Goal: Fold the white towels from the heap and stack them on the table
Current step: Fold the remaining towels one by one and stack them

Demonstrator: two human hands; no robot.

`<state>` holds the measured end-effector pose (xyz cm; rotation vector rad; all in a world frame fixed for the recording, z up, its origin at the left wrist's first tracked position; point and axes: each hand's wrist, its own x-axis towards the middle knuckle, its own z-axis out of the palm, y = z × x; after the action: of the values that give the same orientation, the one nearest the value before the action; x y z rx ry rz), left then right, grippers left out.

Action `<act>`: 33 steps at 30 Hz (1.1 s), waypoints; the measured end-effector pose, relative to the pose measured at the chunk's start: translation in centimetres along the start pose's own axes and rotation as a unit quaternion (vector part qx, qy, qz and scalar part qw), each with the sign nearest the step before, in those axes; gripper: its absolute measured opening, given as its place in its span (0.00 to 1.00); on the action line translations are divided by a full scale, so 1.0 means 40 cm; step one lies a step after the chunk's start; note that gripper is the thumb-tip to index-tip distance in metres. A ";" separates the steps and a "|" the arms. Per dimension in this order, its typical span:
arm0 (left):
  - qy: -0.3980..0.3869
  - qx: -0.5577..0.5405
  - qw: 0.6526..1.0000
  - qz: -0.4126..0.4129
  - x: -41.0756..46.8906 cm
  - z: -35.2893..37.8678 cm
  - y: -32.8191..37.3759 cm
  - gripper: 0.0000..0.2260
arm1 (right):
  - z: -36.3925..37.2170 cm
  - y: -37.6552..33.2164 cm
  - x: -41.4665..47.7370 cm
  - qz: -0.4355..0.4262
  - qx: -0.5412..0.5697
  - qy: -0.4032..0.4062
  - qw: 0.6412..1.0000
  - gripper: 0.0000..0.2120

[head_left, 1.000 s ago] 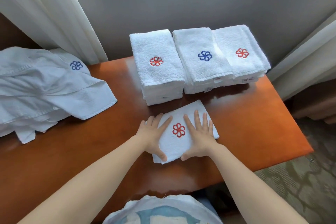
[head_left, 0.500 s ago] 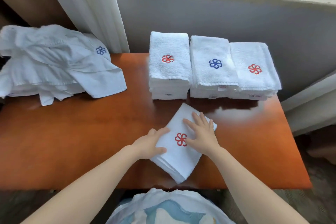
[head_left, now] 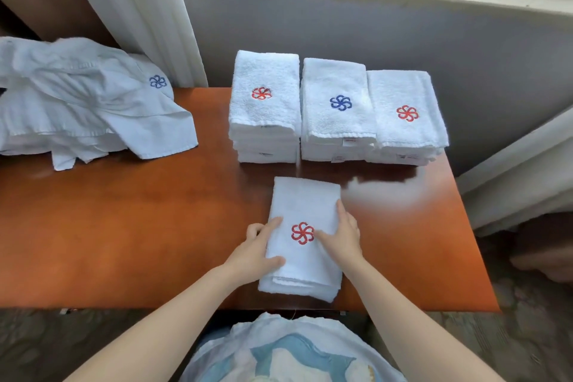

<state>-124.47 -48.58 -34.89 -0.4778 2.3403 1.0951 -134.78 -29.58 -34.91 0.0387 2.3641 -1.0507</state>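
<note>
Both hands are on the folded towel (head_left: 305,205) at the lower centre of the frame, which is lying flat on the orange tabletop (head_left: 139,226) with its red emblem (head_left: 302,232) facing up; the left hand (head_left: 255,253) is clasping the towel's left edge, thumb and forefinger lying on top; the right hand (head_left: 345,237) is holding the right edge, thumb reaching toward the emblem, though whether its fingers are tucking underneath is hard to tell; three stacks (head_left: 338,121) are sitting side by side just beyond; the unfolded heap (head_left: 77,102) is lying at the upper left.
</note>
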 end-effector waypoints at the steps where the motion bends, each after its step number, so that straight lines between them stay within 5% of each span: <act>1: -0.006 -0.026 1.000 -0.003 0.000 0.007 0.004 0.37 | 0.002 0.003 -0.006 0.011 0.037 -0.005 0.999 0.42; 7: -0.052 -0.207 0.977 -0.005 0.009 0.016 0.032 0.38 | -0.020 0.015 -0.022 0.043 0.153 -0.089 0.983 0.46; 14: -0.038 -0.258 0.965 -0.027 0.032 -0.013 0.072 0.31 | -0.075 0.028 -0.030 0.043 0.245 -0.149 0.957 0.41; 33: -0.150 -0.189 0.961 0.134 0.109 -0.013 0.457 0.30 | -0.349 0.033 -0.118 -0.008 0.399 0.085 0.913 0.37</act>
<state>-137.43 -38.20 -26.09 -0.1096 1.9713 1.6319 -136.99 -18.10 -25.86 0.4231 1.9072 -2.0178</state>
